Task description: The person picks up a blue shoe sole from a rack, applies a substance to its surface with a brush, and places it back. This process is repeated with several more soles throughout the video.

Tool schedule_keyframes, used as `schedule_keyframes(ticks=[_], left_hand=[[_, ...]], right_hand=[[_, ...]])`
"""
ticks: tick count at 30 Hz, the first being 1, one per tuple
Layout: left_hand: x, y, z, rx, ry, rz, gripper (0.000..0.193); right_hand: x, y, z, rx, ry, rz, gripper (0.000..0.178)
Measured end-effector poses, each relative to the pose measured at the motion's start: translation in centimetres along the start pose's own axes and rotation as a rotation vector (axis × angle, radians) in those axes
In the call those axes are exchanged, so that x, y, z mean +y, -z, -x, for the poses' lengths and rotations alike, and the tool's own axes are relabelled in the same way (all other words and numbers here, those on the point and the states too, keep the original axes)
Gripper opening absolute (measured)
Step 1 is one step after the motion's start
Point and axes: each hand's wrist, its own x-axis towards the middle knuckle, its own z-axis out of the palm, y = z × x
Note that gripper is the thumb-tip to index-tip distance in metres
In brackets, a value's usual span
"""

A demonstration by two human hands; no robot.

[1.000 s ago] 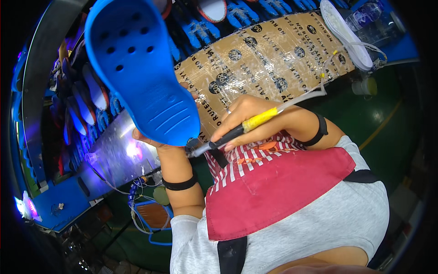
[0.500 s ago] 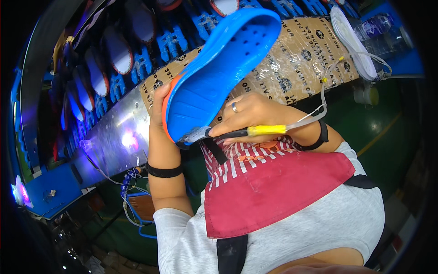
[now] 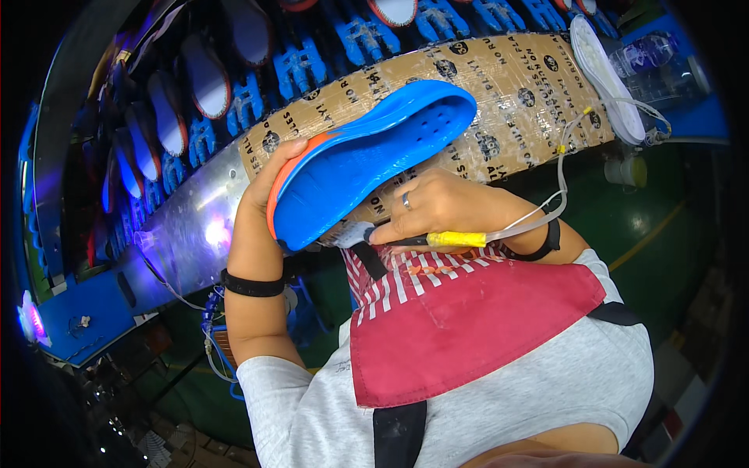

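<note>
A blue shoe sole [image 3: 367,160] with an orange heel edge is held tilted in front of me. My left hand [image 3: 269,173] is closed around its heel end, and most of those fingers are hidden behind it. The hollow inner face looks wet and glossy, with small holes toward the toe. My right hand [image 3: 437,204], a ring on one finger, is closed on a brush [image 3: 413,240] with a dark handle wrapped in yellow. Its pale bristles are by the sole's lower edge near the heel; I cannot tell whether they touch. From the handle's rear runs a clear tube [image 3: 538,221].
Brown printed tape covers the bench ledge [image 3: 515,101] beneath the sole. Beyond it, blue holders [image 3: 300,69] and several upright shoes [image 3: 207,78] stand in rows. A white sole [image 3: 605,78] and a plastic bottle [image 3: 644,53] lie at the far right.
The sole's toe end has come down toward me and its inner face has tipped. My left hand has shifted slightly left. The brush has moved from the heel's end to the lower side edge.
</note>
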Motion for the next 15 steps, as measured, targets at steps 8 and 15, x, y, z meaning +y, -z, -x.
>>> schedule_keyframes(ticks=[8, 15], left_hand=[[-0.6, 2.2, 0.6, -0.001, -0.073, 0.040, 0.056], [-4.1, 1.5, 0.6, -0.142, -0.179, 0.066, 0.071]], right_hand=[[0.0, -0.6, 0.7, -0.008, -0.057, -0.046, 0.023], [1.6, -0.6, 0.3, 0.340, -0.544, -0.425, 0.023]])
